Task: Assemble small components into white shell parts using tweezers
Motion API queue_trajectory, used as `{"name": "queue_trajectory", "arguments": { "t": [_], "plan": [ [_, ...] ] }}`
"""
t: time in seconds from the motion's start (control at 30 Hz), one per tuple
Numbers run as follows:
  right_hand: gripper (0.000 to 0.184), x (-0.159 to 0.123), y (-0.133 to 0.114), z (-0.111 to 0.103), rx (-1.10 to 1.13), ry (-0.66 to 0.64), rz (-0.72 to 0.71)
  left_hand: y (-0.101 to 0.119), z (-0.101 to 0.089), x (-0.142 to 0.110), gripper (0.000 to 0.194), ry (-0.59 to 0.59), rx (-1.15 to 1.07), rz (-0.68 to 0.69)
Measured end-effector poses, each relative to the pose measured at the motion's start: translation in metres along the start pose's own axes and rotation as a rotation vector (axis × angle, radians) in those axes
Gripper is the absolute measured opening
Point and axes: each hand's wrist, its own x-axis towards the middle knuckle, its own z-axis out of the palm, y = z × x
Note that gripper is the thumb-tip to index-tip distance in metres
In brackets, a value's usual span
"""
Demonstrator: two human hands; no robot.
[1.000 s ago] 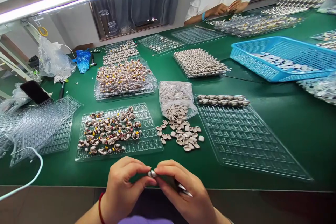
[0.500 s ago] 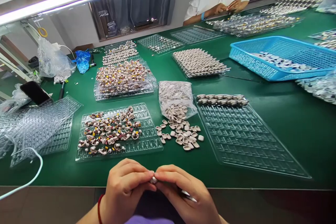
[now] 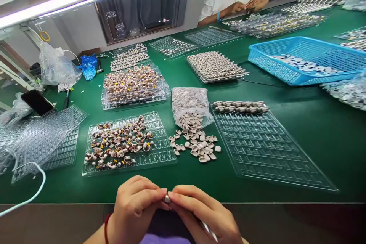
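Note:
My left hand (image 3: 138, 204) and my right hand (image 3: 203, 209) meet at the table's front edge. Between their fingertips they pinch a small pale, shiny part (image 3: 167, 198), mostly covered by the fingers. A slim silvery metal tool (image 3: 209, 231) also shows in my right hand, tucked under the fingers; its kind is unclear. Beyond my hands, a clear tray (image 3: 160, 156) carries curved beige pieces with dark red and yellow bits. To its right, small beige shells (image 3: 204, 146) spill from a plastic bag (image 3: 190, 99). Another clear tray (image 3: 271, 152) has filled rows of shells at its far end.
Stacked trays of curved pieces (image 3: 131, 84) and of beige shells (image 3: 215, 66) stand farther back. A blue basket (image 3: 297, 78) is at right. Empty trays (image 3: 48, 141), a phone (image 3: 37, 101) and a white cable (image 3: 42, 183) lie left. A co-worker (image 3: 225, 0) sits opposite.
The view has shifted slightly. My right hand has turned a little, and more of the metal tool shows beneath it. Both hands keep their pinch on the small part.

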Motion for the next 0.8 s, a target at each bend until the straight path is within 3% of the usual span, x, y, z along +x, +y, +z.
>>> {"name": "queue_trajectory", "arguments": {
  "t": [0.33,0.53,0.8],
  "plan": [
    [0.024,0.005,-0.001,0.0,0.137,-0.063,0.122,-0.002,-0.002,0.001,0.005,-0.01,-0.044,0.045],
    [0.021,0.007,-0.006,-0.005,0.147,-0.14,0.148,-0.001,0.0,0.005,0.017,0.0,-0.192,-0.117],
    [0.02,0.013,-0.008,-0.004,0.185,-0.128,0.192,0.0,0.004,0.001,0.02,0.023,-0.271,-0.278]
  ]
}}
